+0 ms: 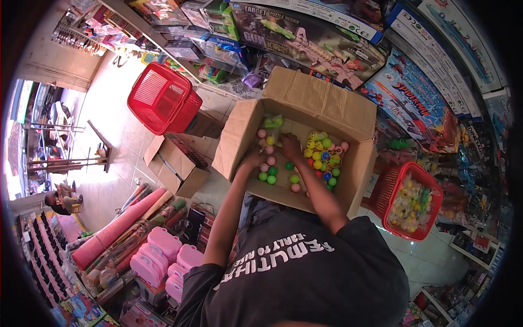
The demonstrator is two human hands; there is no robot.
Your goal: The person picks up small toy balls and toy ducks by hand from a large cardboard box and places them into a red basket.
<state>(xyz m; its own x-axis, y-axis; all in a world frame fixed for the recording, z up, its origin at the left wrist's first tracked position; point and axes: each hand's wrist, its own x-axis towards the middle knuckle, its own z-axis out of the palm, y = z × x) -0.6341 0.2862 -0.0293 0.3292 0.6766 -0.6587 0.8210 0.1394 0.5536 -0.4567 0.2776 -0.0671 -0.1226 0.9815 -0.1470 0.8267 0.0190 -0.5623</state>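
Both my hands reach into an open cardboard box holding loose small balls. My left hand is by the left wall, its fingers closed beside several pink balls and a yellow ball. Beside it, my right hand has its fingers bent together; what either hand grips is too small to tell. Green balls lie just below my left hand. A bright green bundle rests in the upper left corner. To the right of my right hand is a pile of yellow balls mixed with other colours.
A red basket with small clear packets of coloured balls stands at right. Another red basket and a smaller carton are at left. Boxed toys line the far side. Pink cases and rolls lie lower left.
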